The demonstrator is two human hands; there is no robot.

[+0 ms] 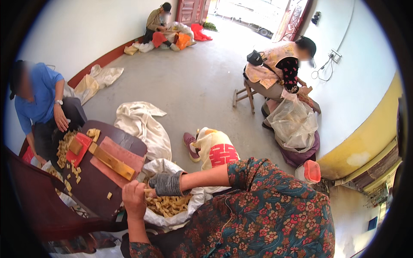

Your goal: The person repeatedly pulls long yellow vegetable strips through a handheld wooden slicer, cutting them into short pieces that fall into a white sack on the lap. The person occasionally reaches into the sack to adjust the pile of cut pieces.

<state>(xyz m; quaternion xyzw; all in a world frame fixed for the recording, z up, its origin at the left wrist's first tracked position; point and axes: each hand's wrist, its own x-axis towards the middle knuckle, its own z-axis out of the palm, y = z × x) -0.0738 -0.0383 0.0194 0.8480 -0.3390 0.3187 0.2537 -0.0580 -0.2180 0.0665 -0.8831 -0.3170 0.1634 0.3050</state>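
Observation:
My left hand point(134, 197), bare and with curled fingers, is beside the edge of a dark brown chair seat point(96, 196). A pale tan strip point(149, 191), like a dried root piece, shows between it and my right hand point(166, 184), which wears a grey knitted fingerless-looking glove. My left fingers close on the strip; the right fingertips are hidden. Beneath both hands, a white woven sack point(197, 201) holds many tan dried pieces point(169, 205). On the seat, a wooden bar point(113, 161) lies across a reddish board point(125, 151).
A red tray point(79, 150) and loose tan pieces point(66, 145) lie on the seat near a seated person in blue point(42, 93). Cream sacks point(142, 125) lie on the floor. Another person point(274, 64) sits at right by a plastic bag point(295, 125); a third point(158, 22) sits near the doorway.

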